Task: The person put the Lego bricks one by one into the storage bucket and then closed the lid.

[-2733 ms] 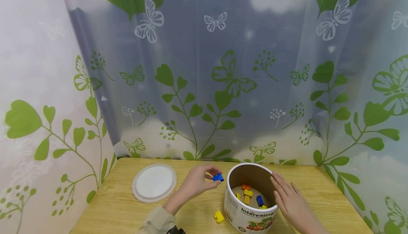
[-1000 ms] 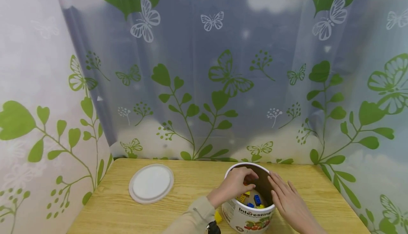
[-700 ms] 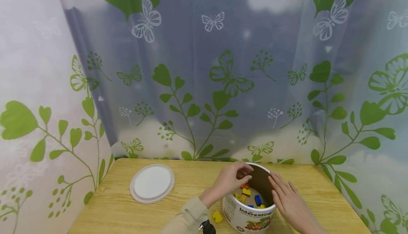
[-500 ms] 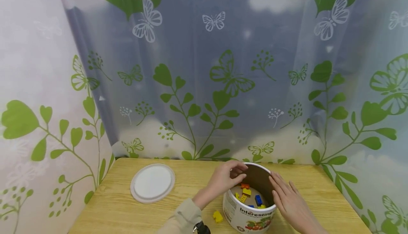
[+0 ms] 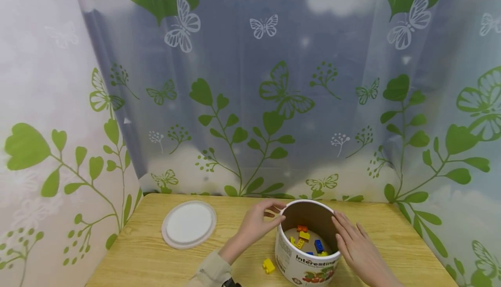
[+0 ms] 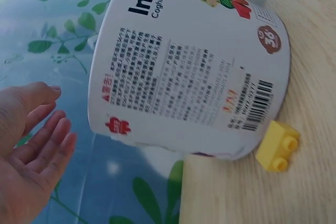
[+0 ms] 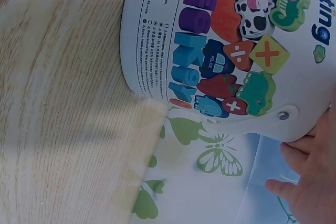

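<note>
A white round tub (image 5: pixel 287 252) with printed sides stands on the table. Inside lie several toy building bricks: a blue brick (image 5: pixel 318 246), yellow ones (image 5: pixel 304 235) and an orange-red one (image 5: pixel 302 228). My left hand (image 5: pixel 256 222), fingers loosely bent and holding nothing, is at the tub's left rim in the head view; in the left wrist view the hand (image 6: pixel 31 156) is apart from the tub's wall. My right hand (image 5: pixel 358 248) rests with straight fingers against the right rim. A yellow brick (image 5: pixel 268 266) sits on the table just left of the tub.
A round white lid (image 5: pixel 189 224) lies flat on the wooden table (image 5: pixel 145 243), left of the tub. Behind and at both sides hangs a patterned curtain (image 5: pixel 235 104) with leaves and butterflies.
My left hand carried a blue brick into the tub and let it go there, then drew back out to the left without it. My right hand stays at the rim.
</note>
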The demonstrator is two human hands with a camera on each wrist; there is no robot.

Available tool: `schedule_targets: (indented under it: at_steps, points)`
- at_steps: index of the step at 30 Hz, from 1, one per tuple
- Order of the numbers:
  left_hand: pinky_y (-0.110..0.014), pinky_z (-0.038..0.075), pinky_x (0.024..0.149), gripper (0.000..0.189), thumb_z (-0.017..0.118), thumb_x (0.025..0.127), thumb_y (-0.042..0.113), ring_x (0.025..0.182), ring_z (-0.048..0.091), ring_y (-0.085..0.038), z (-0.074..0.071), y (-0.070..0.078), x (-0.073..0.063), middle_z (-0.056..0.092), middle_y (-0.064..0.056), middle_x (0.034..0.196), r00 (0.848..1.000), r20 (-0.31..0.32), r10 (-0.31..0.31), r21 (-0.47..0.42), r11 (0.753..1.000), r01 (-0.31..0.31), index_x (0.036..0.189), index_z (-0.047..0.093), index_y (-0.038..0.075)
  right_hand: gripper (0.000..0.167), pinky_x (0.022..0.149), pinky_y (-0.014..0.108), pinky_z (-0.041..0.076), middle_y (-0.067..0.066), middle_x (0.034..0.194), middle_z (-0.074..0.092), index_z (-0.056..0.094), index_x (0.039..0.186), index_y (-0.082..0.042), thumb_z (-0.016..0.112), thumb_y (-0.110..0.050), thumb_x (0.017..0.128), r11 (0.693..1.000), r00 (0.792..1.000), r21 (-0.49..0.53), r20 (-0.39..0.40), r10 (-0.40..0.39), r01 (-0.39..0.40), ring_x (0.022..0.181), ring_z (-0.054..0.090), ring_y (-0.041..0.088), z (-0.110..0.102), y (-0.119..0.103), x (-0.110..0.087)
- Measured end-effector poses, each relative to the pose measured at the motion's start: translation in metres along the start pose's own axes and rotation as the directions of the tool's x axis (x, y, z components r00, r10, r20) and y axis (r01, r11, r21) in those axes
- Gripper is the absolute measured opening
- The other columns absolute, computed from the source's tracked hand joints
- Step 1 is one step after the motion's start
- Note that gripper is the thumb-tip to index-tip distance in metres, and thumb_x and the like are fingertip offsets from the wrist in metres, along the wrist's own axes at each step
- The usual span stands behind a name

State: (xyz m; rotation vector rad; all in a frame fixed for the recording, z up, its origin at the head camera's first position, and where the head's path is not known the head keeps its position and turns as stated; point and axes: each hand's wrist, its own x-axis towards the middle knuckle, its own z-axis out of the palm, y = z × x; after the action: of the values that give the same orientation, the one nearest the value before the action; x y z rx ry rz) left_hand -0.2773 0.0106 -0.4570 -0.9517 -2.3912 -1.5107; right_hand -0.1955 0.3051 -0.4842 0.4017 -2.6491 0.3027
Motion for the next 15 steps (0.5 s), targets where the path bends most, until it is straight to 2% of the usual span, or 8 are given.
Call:
schedule_targets:
  at_steps: [3, 8, 15]
  points:
    - [-0.033, 0.061, 0.085, 0.027, 0.076, 0.092, 0.012, 0.099, 0.069, -0.026, -0.003, -0.007, -0.006, 0.072, -0.008, 0.115, 1.0, -0.026, -0.008, -0.01, 1.0, 0.007, 0.118, 0.071, 0.006, 0.045, 0.111, 0.059, 0.037, 0.009, 0.156, 0.046, 0.053, 0.148, -0.008, 0.055, -0.02, 0.104, 1.0, 1.0, 0.001, 0.006, 0.002, -0.002, 0.143, 0.042, 0.026, 0.0, 0.0, 0.0]
    - [-0.037, 0.062, 0.083, 0.025, 0.077, 0.09, 0.008, 0.098, 0.069, -0.031, -0.006, -0.023, -0.019, 0.072, -0.01, 0.113, 0.999, -0.05, -0.006, -0.016, 1.0, 0.005, 0.115, 0.071, 0.004, 0.045, 0.116, 0.055, 0.033, 0.009, 0.156, 0.046, 0.052, 0.148, -0.008, 0.054, -0.021, 0.105, 1.0, 1.0, 0.004, -0.004, -0.004, 0.004, 0.144, 0.041, 0.025, 0.001, 0.0, 0.0]
    - [-0.039, 0.062, 0.081, 0.024, 0.076, 0.09, 0.008, 0.096, 0.07, -0.03, -0.005, -0.044, -0.037, 0.072, -0.009, 0.112, 0.999, 0.023, -0.044, 0.025, 0.999, 0.043, 0.113, 0.072, 0.006, 0.045, 0.111, 0.06, 0.036, 0.01, 0.156, 0.046, 0.052, 0.148, -0.007, 0.054, -0.021, 0.105, 1.0, 1.0, 0.01, 0.017, 0.002, -0.002, 0.142, 0.043, 0.029, -0.001, 0.0, 0.0]
